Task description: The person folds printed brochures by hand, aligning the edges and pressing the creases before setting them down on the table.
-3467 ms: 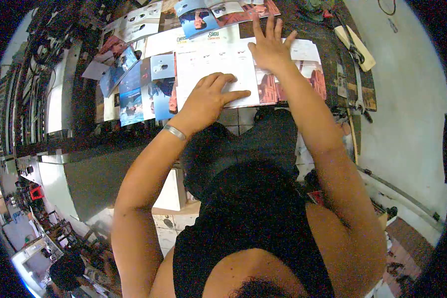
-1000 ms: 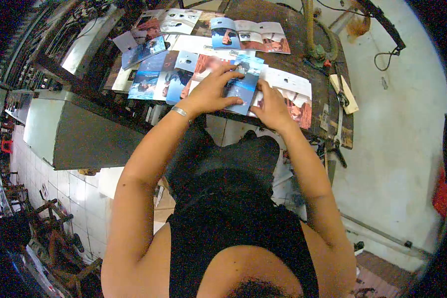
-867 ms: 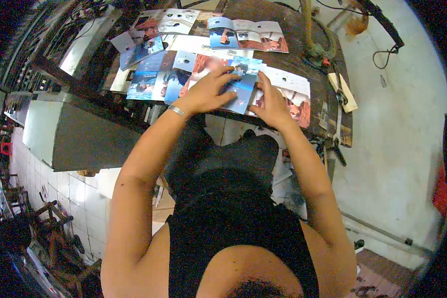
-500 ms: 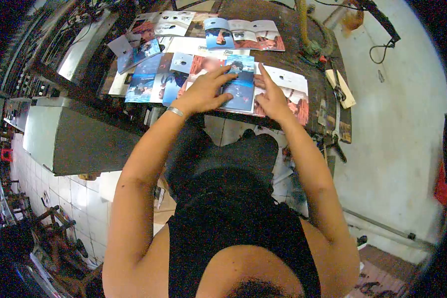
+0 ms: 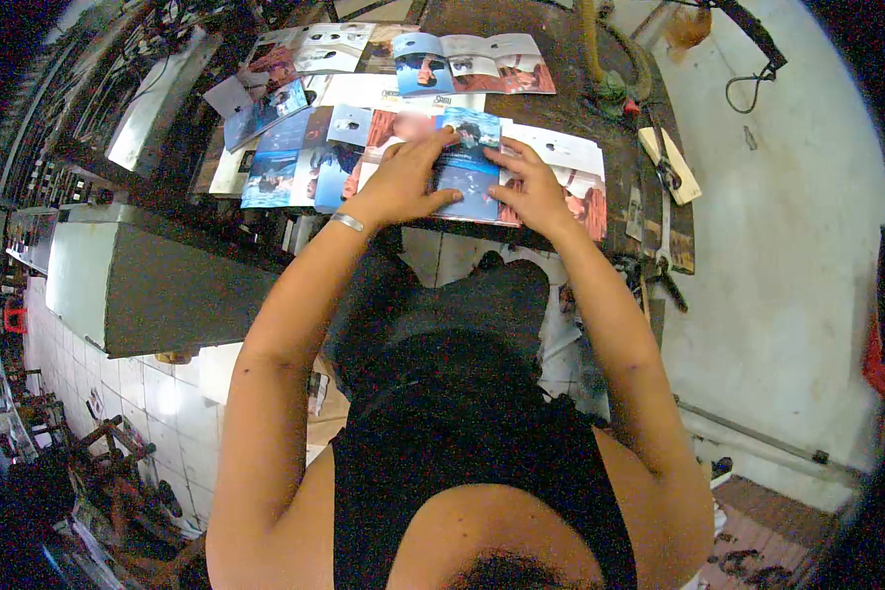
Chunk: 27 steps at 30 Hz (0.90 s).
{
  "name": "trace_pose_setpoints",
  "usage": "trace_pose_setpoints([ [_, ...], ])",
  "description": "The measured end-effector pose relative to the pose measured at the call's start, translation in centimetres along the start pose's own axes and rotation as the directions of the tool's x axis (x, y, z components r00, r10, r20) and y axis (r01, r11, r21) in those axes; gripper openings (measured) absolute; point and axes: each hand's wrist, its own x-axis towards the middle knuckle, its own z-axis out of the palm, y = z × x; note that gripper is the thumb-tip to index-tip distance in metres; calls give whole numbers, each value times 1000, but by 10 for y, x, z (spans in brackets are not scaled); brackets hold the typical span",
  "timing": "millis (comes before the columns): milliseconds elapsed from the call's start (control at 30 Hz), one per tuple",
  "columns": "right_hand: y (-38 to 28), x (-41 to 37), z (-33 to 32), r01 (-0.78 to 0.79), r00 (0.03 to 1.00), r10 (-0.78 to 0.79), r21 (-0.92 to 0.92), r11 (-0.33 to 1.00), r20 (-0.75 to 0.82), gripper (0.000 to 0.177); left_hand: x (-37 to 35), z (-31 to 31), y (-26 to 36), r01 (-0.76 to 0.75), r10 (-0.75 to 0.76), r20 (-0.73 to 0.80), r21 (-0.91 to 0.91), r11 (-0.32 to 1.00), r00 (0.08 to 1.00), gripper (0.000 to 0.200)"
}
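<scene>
A narrow blue printed leaflet [image 5: 472, 175] lies on wider printed sheets at the near edge of the table. My left hand [image 5: 403, 180] rests on its left side, thumb and fingers apart, palm down. From the right, my right hand [image 5: 539, 195] touches the leaflet's right edge with spread fingertips. Beneath and beside my right hand is a printed sheet [image 5: 582, 162] with white and reddish pictures. Overlapping blue and white printed sheets [image 5: 285, 177] spread out to the left of my left hand.
Further back stand a folded brochure [image 5: 472, 61] and a leaflet propped half open [image 5: 251, 110]. At the table's right lie a wrench [image 5: 665, 231] and a pale wooden block [image 5: 680, 175]. A grey metal box [image 5: 167, 285] is at the left. A hose [image 5: 592, 44] rises at the back.
My right hand's fingers have come down from pointing upward and now bend inward over the leaflet's right edge. My left hand stays on the leaflet. The view has shifted slightly.
</scene>
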Motion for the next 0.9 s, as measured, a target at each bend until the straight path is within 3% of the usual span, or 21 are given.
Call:
trace_pose_setpoints([
  [67, 1, 0, 1, -23, 1000, 23, -8, 1000, 16, 62, 1, -3, 1, 13, -12, 13, -39, 999, 1000, 82],
  [267, 5, -2, 3, 29, 999, -30, -63, 998, -10, 62, 0, 0, 3, 21, -25, 29, 134, 991, 999, 80],
  [500, 13, -3, 8, 43, 999, -43, -23, 999, 1, 60, -1, 6, -7, -19, 19, 3, 92, 996, 1000, 77],
  [700, 17, -1, 6, 127, 992, -126, -101, 987, 10, 56, -1, 8, -7, -13, 12, 11, 80, 997, 1000, 77],
  [900, 26, 2, 5, 167, 984, -165, -22, 986, 68, 57, -3, 9, -10, -34, 34, 2, 65, 997, 999, 74],
])
